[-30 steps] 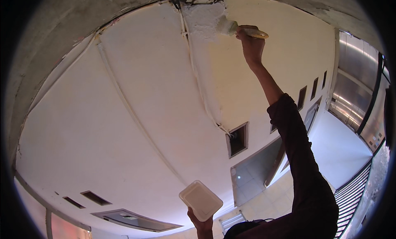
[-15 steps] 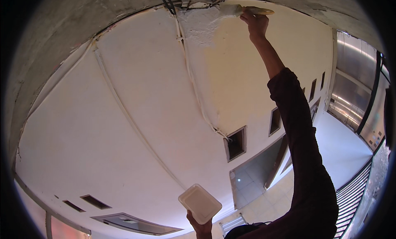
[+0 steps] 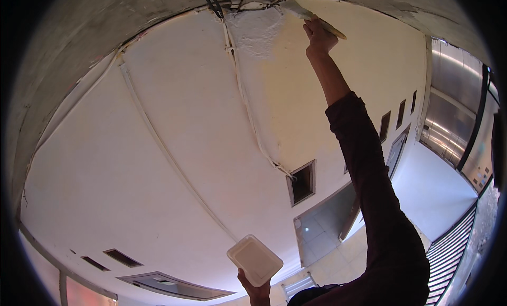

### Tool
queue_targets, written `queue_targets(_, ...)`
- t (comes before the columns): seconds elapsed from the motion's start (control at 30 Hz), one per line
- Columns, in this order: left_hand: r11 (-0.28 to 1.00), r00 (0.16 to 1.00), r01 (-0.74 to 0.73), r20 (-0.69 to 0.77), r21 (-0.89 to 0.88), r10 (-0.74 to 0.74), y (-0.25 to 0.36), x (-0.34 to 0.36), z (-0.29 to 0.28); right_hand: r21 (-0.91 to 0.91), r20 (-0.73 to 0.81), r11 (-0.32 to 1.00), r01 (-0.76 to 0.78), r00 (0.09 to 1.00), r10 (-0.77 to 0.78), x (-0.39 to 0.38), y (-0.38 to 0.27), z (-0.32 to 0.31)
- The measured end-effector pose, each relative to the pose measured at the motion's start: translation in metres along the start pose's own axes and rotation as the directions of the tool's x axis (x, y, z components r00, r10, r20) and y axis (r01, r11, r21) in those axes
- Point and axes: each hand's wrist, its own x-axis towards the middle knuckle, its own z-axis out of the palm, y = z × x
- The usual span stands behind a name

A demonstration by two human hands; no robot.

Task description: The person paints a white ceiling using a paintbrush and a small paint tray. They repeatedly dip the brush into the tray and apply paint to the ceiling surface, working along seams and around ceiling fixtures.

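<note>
High up against the wall (image 3: 190, 110), my right hand (image 3: 320, 39) grips a paintbrush (image 3: 297, 10) with a light wooden handle. Its bristles touch the wall near the top edge, beside a rough white patch (image 3: 256, 31). The handle slants down to the right. Low in the view, my left hand (image 3: 255, 292) is closed around a shallow, pale rectangular container (image 3: 255, 259). I see its flat outer face; whatever it holds is hidden.
A bundle of white cables (image 3: 244, 95) runs down the wall to a small dark opening (image 3: 302, 183). A concrete ceiling (image 3: 142, 15) borders the top, with black wire (image 3: 212, 2) hanging from it. A doorway (image 3: 325, 221) and a railing (image 3: 449, 253) are at the lower right.
My right hand has moved slightly left and down, and the brush has turned from nearly level to a slant. My left hand and the container have barely shifted.
</note>
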Motion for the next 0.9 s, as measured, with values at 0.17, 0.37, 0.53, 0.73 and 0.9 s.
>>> queue_targets(0.17, 1.0, 1.0, -0.021, -0.01, -0.004, 0.021, 0.002, -0.002, -0.005, -0.189, 0.227, 0.968, 0.165, 0.966, -0.12, -0.008, -0.001, -0.008)
queue_targets(0.37, 0.999, 0.999, -0.032, 0.003, 0.043, 0.032, 0.001, 0.0, 0.002, -0.147, 0.101, 0.976, 0.162, 0.984, -0.148, 0.002, -0.007, 0.006)
queue_targets(0.53, 1.0, 1.0, -0.012, -0.013, 0.022, 0.012, 0.001, 0.0, 0.009, -0.22, 0.172, 0.941, 0.259, 0.959, -0.224, -0.024, 0.002, 0.006)
queue_targets(0.73, 0.999, 0.999, -0.022, -0.04, 0.036, 0.024, 0.0, -0.001, 0.001, -0.347, 0.308, 0.902, 0.257, 0.94, -0.149, -0.016, -0.034, -0.008)
queue_targets(0.9, 1.0, 1.0, 0.005, -0.012, -0.027, -0.005, -0.001, -0.002, 0.008, -0.29, 0.316, 0.943, 0.165, 0.946, -0.068, -0.041, -0.019, -0.022)
